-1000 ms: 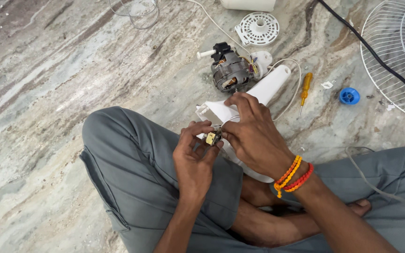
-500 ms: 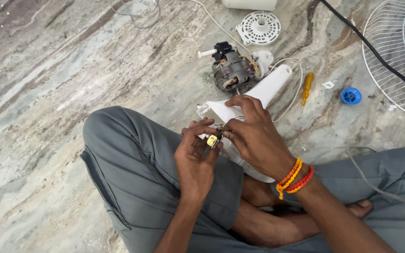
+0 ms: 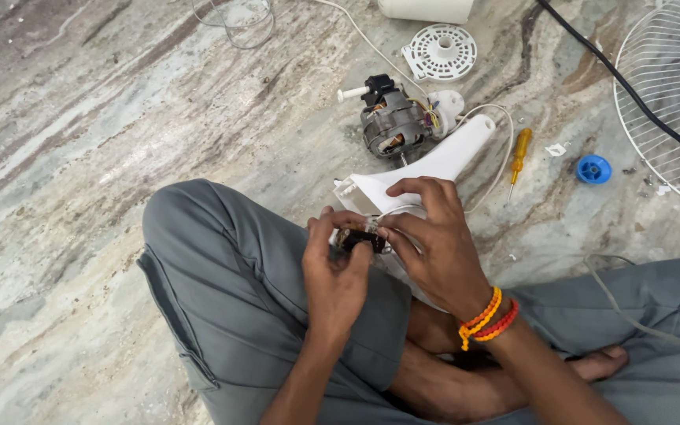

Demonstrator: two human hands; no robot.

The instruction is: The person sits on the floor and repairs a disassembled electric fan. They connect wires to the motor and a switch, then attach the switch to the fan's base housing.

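I sit cross-legged on a marble floor. My left hand [image 3: 338, 271] and my right hand [image 3: 431, 240] meet over my lap and both pinch a small dark part [image 3: 360, 239] with thin wires on it. Orange and red bands circle my right wrist. Just beyond my hands lies a white plastic fan housing [image 3: 442, 161], and a grey fan motor [image 3: 393, 127] with coloured wires sits behind it. The underside of the small part is hidden by my fingers.
A yellow-handled screwdriver [image 3: 519, 153] and a blue round cap [image 3: 593, 168] lie to the right. A white round vented cover [image 3: 442, 52] is at the top, a white wire fan guard [image 3: 667, 102] at the far right, crossed by a black cable [image 3: 615, 79].
The small part has turned in my fingers: its yellow side showed before, now its dark side faces up. Both hands stay together over my lap.
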